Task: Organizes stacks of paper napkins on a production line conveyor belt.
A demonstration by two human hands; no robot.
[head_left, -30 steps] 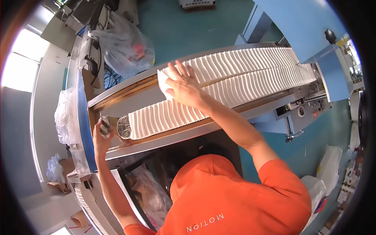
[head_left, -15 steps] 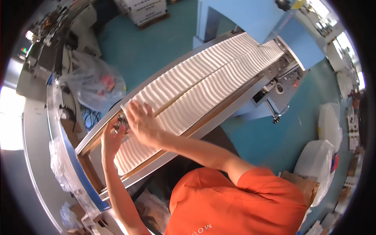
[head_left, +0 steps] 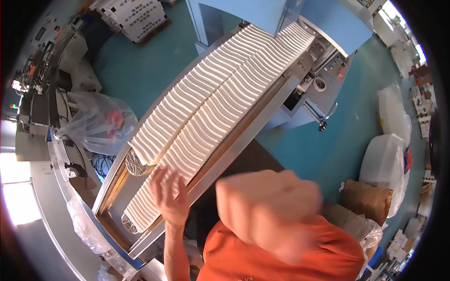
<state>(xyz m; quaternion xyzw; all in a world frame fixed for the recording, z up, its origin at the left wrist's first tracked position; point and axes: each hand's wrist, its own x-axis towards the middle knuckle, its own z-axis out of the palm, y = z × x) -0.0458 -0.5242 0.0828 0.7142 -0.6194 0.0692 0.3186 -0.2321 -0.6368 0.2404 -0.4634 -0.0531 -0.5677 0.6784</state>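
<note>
clear plastic bag (head_left: pixel 101 124) | brown paper bag (head_left: pixel 365 199) (crumpled) | stacked cartons (head_left: pixel 133 16)

Bright, even daylight fills the workshop. Strong glare blows out the window area (head_left: pixel 16 196) at the lower left edge. Fisheye bending curves the long tray of white folded stacks (head_left: pixel 220 107), and a black rim rings the frame. The near pale blob (head_left: pixel 267 210) is smeared with motion blur; the left hand (head_left: pixel 171 196) is slightly soft.

Single head-worn fisheye view, looking steeply down from above; conveyor (head_left: pixel 220 107) near, running diagonally; left hand (head_left: pixel 169 199) close below lens.
</note>
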